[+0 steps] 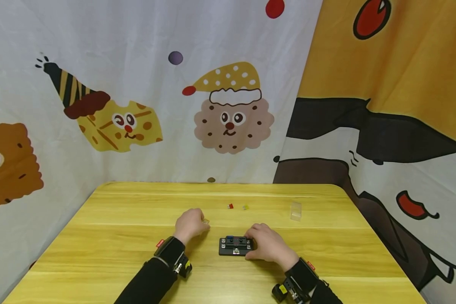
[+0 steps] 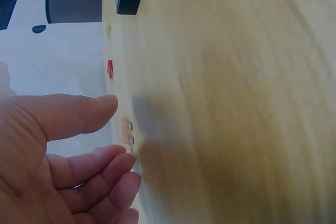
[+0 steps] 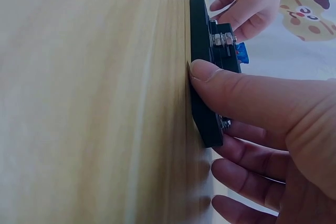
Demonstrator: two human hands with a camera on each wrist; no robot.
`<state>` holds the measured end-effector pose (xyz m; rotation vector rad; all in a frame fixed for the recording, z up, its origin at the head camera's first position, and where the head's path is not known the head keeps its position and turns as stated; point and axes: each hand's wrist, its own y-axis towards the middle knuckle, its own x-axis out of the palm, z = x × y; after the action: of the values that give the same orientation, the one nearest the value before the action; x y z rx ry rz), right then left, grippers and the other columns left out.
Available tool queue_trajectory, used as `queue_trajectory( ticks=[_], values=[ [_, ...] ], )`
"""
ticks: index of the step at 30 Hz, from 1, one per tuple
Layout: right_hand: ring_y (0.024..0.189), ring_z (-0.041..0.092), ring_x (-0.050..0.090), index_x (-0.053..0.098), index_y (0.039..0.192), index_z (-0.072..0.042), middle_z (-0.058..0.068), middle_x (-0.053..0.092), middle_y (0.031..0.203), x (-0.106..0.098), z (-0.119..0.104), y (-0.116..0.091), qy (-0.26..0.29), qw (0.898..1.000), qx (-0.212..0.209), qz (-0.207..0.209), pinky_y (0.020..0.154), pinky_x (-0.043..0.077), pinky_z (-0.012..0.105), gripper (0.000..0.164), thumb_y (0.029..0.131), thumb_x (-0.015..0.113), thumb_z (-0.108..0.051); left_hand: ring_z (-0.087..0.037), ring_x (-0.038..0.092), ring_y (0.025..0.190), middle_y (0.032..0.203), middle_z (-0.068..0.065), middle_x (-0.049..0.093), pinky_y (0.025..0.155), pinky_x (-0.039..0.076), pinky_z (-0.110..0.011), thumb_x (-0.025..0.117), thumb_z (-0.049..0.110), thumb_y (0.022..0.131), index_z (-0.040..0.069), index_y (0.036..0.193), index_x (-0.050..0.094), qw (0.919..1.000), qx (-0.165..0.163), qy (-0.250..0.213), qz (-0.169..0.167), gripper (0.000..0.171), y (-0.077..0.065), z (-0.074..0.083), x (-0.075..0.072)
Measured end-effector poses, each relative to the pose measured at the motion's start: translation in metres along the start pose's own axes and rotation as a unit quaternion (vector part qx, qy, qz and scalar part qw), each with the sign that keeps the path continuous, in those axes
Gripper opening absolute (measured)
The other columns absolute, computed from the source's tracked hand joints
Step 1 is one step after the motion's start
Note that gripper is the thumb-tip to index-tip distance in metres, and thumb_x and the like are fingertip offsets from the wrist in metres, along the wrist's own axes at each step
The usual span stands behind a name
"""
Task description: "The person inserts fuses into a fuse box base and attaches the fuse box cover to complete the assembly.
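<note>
A black fuse block (image 1: 235, 246) with metal screw terminals lies flat on the table, a small blue blade fuse (image 3: 241, 53) standing up in it. My right hand (image 1: 268, 245) grips the block's right end, the thumb on its near edge and fingers at the far side. To the left, my left hand (image 1: 191, 224) is low over the table, thumb and fingertips apart. Just beyond those fingertips lies a small pale, see-through blade fuse (image 2: 127, 131); I cannot tell whether a finger touches it.
Farther back on the wooden table (image 1: 136, 253) lie a red blade fuse (image 1: 230, 206) and a yellow one (image 1: 245, 207). A clear plastic cover (image 1: 296, 211) is at the back right. A printed curtain (image 1: 136, 42) hangs behind the table.
</note>
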<state>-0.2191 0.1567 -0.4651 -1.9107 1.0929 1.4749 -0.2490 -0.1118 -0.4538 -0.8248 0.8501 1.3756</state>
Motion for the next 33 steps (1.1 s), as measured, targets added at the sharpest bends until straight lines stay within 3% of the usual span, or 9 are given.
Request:
queue_trajectory(
  ticks=[7, 13, 20, 26, 33],
  values=[
    [0.093, 0.015, 0.052, 0.071, 0.106, -0.015, -0.003, 0.061, 0.103, 0.0, 0.001, 0.0, 0.001, 1.0, 0.001, 0.0, 0.08, 0.049, 0.037, 0.049, 0.069, 0.09, -0.04, -0.015, 0.036, 0.051, 0.056, 0.003, 0.036, 0.047, 0.025, -0.029, 0.073, 0.019, 0.074, 0.016, 0.055, 0.042, 0.9996, -0.01, 0.026, 0.001, 0.037, 0.004, 0.002, 0.004],
    [0.093, 0.016, 0.052, 0.071, 0.106, -0.014, -0.003, 0.061, 0.102, -0.001, 0.0, -0.001, 0.004, 1.0, 0.0, 0.001, 0.08, 0.049, 0.038, 0.048, 0.069, 0.09, -0.039, -0.014, 0.027, 0.05, 0.055, 0.004, 0.026, 0.047, 0.02, -0.029, 0.071, 0.017, 0.077, 0.017, 0.052, 0.036, 0.9991, -0.014, 0.038, 0.007, 0.043, 0.007, 0.003, 0.007],
    [0.093, 0.016, 0.052, 0.071, 0.106, -0.014, -0.003, 0.061, 0.103, -0.002, -0.002, -0.001, 0.004, 1.0, 0.0, 0.0, 0.081, 0.049, 0.038, 0.048, 0.069, 0.09, -0.039, -0.018, 0.039, 0.055, 0.059, 0.001, 0.038, 0.048, 0.032, -0.033, 0.074, 0.02, 0.078, 0.015, 0.057, 0.043, 0.9986, -0.018, 0.048, 0.012, 0.037, 0.009, 0.002, 0.009],
    [0.094, 0.016, 0.052, 0.071, 0.106, -0.015, -0.003, 0.061, 0.104, 0.0, -0.001, 0.0, 0.002, 1.0, 0.003, -0.004, 0.082, 0.049, 0.038, 0.048, 0.069, 0.089, -0.04, -0.018, 0.04, 0.056, 0.06, 0.001, 0.04, 0.05, 0.033, -0.034, 0.077, 0.022, 0.077, 0.013, 0.059, 0.046, 0.9988, -0.021, 0.043, 0.012, 0.037, 0.01, 0.002, 0.008],
    [0.093, 0.016, 0.052, 0.07, 0.106, -0.014, -0.003, 0.061, 0.103, 0.0, 0.001, 0.0, 0.001, 1.0, 0.003, 0.0, 0.081, 0.049, 0.038, 0.048, 0.07, 0.089, -0.04, -0.02, 0.05, 0.06, 0.066, -0.001, 0.052, 0.054, 0.042, -0.038, 0.081, 0.026, 0.077, 0.012, 0.065, 0.055, 0.9986, -0.029, 0.044, 0.009, 0.032, 0.011, 0.003, 0.007]
  ],
)
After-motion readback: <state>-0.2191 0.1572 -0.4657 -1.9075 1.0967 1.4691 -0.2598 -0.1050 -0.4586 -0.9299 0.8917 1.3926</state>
